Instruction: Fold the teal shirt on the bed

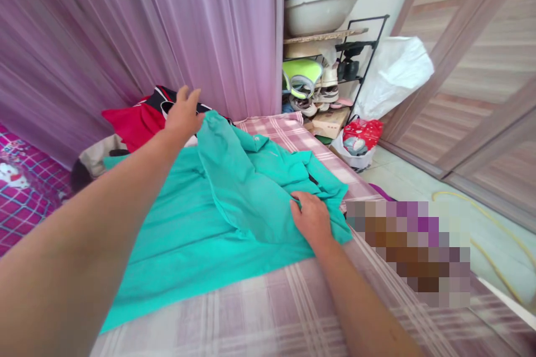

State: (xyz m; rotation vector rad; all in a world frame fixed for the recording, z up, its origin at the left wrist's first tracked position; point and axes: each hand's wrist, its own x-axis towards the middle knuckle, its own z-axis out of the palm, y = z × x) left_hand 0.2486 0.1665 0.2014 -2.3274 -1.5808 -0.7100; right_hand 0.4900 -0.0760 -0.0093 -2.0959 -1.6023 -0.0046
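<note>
A teal long garment (176, 240), apparently a shirt or jacket, is spread on a bed, one part folded across it. My left hand (184, 112) reaches to its far edge with fingers apart; the thumb side is by a raised corner of the cloth, and I cannot tell if it touches. My right hand (313, 217) rests palm down on the folded part near the right end, fingers bent slightly against the fabric. The fingertips' underside is hidden.
A plaid bedsheet (234, 312) lies underneath. Red clothing (136, 125) is heaped against a purple curtain (201, 28). Beyond the bed stand a shoe rack (363, 81), a large basin (324, 8) and bags. A wooden wardrobe (473, 83) is at right. A blurred patch covers something beside the bed.
</note>
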